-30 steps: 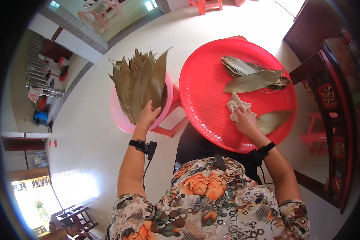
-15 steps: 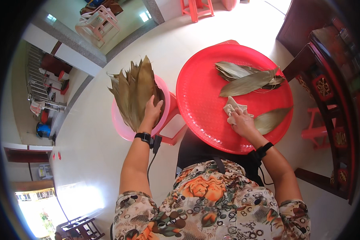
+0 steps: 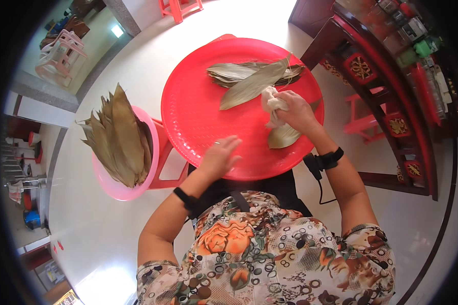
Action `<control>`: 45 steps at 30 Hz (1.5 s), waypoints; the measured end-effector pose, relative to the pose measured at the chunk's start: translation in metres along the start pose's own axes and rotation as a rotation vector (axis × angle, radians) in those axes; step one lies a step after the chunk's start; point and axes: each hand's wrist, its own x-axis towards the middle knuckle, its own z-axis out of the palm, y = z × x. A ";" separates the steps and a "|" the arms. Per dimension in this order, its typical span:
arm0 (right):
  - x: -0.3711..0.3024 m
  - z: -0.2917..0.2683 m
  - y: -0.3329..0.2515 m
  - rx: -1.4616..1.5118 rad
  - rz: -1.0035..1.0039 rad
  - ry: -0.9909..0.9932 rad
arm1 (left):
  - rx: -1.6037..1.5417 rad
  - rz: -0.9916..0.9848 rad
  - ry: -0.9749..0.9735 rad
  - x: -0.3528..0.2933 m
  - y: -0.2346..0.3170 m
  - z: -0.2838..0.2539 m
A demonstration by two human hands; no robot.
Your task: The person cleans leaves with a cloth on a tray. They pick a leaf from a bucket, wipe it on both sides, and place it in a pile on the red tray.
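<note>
A crumpled white cloth (image 3: 274,105) is pinched in my right hand (image 3: 296,112) over the right side of a large round red tray (image 3: 193,109). Partly covered by that hand, a single long dried leaf (image 3: 282,138) lies on the tray. Farther back, a small stack of similar leaves (image 3: 241,71) rests with one broad leaf (image 3: 254,87) slanting across it. My left hand (image 3: 222,156) hovers at the tray's near left edge, fingers apart and nothing in them. To the left, a pink basin (image 3: 121,193) holds a thick upright bunch of leaves (image 3: 119,134).
Under the basin's right side stands a red stool (image 3: 169,175). Dark carved wooden furniture (image 3: 376,101) with goods on it closes off the right, another red stool (image 3: 364,118) behind it. A red stool (image 3: 180,9) and a pink chair (image 3: 63,53) are farther off.
My left hand has left the leaves in the basin and moved right to the tray, empty. My right hand has lifted the cloth and shifted toward the leaf stack. The view has turned right.
</note>
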 end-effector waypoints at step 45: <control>-0.053 0.134 -0.049 -0.454 -0.373 -0.438 | 0.354 -0.170 -0.423 -0.013 -0.027 0.006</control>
